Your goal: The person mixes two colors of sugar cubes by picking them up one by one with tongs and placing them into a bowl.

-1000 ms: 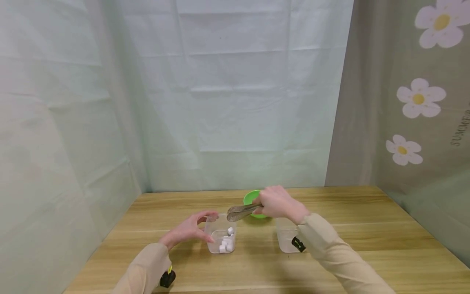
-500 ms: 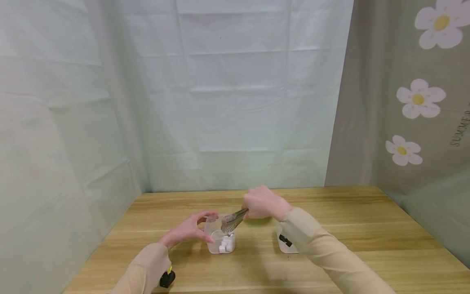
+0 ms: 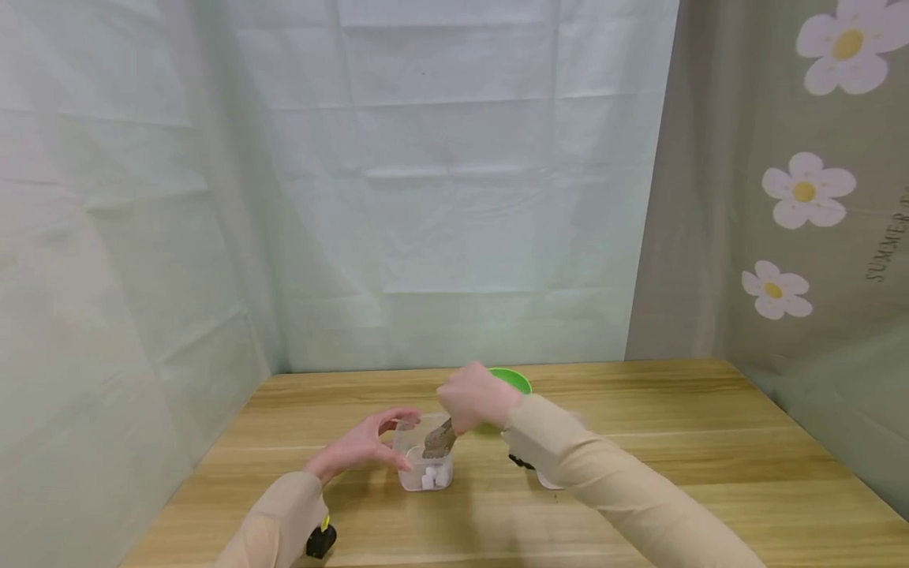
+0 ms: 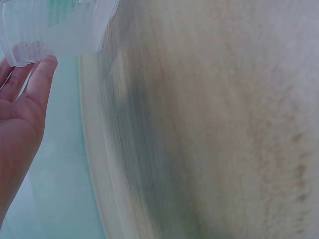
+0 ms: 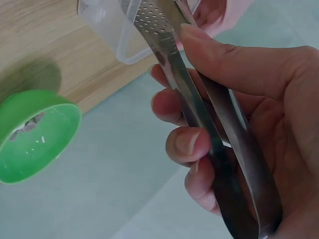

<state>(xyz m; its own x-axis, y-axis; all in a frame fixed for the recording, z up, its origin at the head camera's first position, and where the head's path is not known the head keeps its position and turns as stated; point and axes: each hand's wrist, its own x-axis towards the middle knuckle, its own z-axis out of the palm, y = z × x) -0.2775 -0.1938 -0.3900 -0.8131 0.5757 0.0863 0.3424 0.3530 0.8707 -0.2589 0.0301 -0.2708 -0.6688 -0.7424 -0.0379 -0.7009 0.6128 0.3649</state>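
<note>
A clear plastic container (image 3: 405, 480) with several white cubes (image 3: 435, 476) in it stands on the table in the head view. My left hand (image 3: 362, 448) holds it from the left, thumb at the near side and fingers at the far side. The left wrist view shows fingertips against the container (image 4: 65, 37). In my right hand (image 5: 249, 99) are metal tongs (image 5: 187, 94) with perforated ends. Seen from the head, the right hand (image 3: 479, 397) is above the container's right side, and the tongs' ends (image 3: 440, 442) reach down into it. Whether they touch a cube is hidden.
Behind the right hand stands a green bowl (image 3: 513, 380); the right wrist view shows small greyish pieces (image 5: 30, 122) inside it. A second clear container (image 3: 548, 482) lies mostly hidden under the right sleeve. Fabric curtains (image 3: 454, 197) enclose the wooden table (image 3: 660, 442).
My right hand has moved left and carried the tongs down into the left container. My left hand keeps its place on the container.
</note>
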